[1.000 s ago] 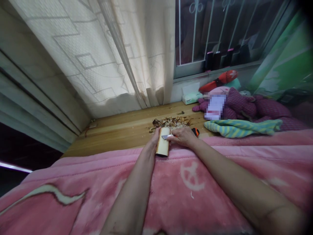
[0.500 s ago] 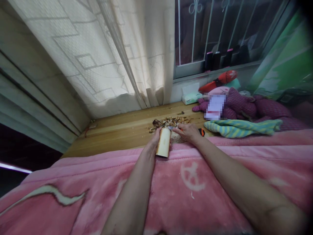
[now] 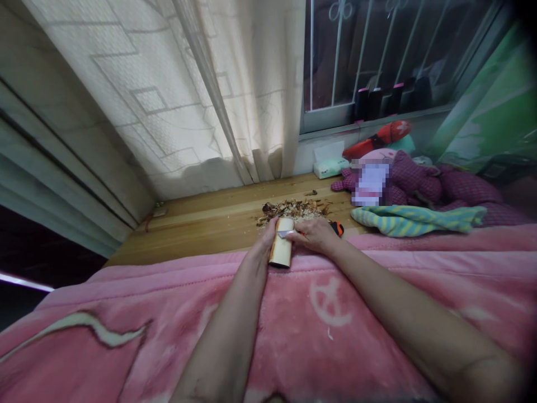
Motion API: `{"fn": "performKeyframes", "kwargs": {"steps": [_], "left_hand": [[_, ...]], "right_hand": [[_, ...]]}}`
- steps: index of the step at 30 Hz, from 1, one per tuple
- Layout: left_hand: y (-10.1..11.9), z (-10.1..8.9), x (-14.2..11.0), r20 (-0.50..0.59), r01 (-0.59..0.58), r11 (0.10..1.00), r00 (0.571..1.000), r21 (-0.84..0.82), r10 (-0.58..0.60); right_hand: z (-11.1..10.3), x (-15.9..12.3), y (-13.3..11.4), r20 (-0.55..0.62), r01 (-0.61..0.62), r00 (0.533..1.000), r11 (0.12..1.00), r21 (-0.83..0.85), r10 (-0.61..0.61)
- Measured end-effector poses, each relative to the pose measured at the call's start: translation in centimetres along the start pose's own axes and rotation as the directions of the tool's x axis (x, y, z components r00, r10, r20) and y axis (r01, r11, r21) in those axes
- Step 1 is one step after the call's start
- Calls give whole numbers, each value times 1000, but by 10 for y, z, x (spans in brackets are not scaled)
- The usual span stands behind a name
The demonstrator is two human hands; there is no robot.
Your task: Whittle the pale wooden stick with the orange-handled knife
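Note:
My left hand (image 3: 265, 238) grips a pale bamboo tube (image 3: 281, 246) upright, its lower end resting on the pink quilt's edge. My right hand (image 3: 312, 235) holds a small knife, its steel blade (image 3: 284, 234) pressed against the tube's upper part. An orange and black handle (image 3: 337, 228) sticks out beyond my right hand. Just behind the hands lies a heap of brown and pale wood shavings (image 3: 292, 210). The back of the tube is hidden by my left fingers.
A pink quilt (image 3: 268, 313) covers the front, in front of a wooden board (image 3: 201, 235). Behind stand a cream curtain (image 3: 180, 95), a barred window (image 3: 377, 56), a tissue box (image 3: 330, 167), plush toys (image 3: 413, 187) and a striped cloth (image 3: 415, 219).
My right hand has come back left to the tube, with the blade on it again. Half a second ago it sat further right, off the tube. The tube has stayed in about the same place.

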State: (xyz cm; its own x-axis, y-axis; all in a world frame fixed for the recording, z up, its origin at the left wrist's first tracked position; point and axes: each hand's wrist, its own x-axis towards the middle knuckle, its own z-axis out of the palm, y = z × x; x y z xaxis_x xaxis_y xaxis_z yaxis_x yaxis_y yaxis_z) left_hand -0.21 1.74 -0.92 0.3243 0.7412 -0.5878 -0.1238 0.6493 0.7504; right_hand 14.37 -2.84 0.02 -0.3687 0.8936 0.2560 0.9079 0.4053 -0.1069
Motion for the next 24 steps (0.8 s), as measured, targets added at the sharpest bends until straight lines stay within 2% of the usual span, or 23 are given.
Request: {"fn": "performKeyframes", "kwargs": {"steps": [3, 12, 17, 24], "left_hand": [[0, 0, -6, 47, -8, 991, 999, 131, 2], [3, 3, -9, 14, 10, 991, 1000, 133, -12], [3, 0, -14, 108, 47, 992, 992, 113, -60], [4, 2, -16, 98, 46, 997, 994, 58, -51]], "right_hand": [[0, 2, 6, 4, -59, 998, 998, -19, 59], [3, 5, 15, 44, -75, 996, 997, -35, 76], [6, 6, 30, 34, -229, 972, 972, -61, 231], [9, 6, 32, -40, -271, 962, 962, -23, 270]]}}
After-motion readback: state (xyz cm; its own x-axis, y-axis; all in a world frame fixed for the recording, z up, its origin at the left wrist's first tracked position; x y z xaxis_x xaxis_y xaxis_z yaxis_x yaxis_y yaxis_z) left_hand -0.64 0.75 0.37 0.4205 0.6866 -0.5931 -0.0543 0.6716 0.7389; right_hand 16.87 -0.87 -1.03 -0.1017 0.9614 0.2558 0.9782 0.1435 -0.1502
